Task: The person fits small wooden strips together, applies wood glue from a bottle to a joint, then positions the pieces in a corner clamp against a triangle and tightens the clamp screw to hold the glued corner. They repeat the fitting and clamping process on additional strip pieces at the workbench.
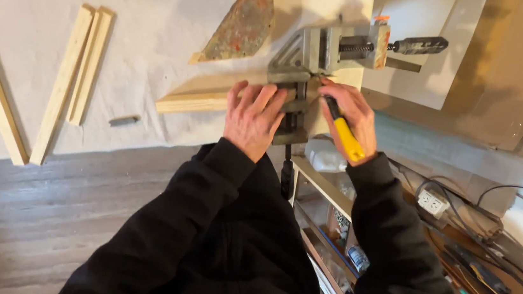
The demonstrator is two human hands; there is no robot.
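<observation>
Working the corner clamp (301, 64) joint
Left hand (253, 117) lying flat, pressing the wood strip (192, 101); right hand (352, 119) gripping a yellow-handled tool (343, 133); it wants steady aim.

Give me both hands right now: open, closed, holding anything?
Left hand: open, fingers spread, pressed flat on the wooden strip beside the corner clamp.
Right hand: closed on the yellow-handled tool, tip at the clamp.

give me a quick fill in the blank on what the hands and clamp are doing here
1. The right hand holds a tool with a ____ handle.
2. The left hand lies flat on a ____ strip.
3. The corner clamp is made of ____.
4. Both sleeves are ____.

Missing words: yellow; wooden; metal; black
</observation>
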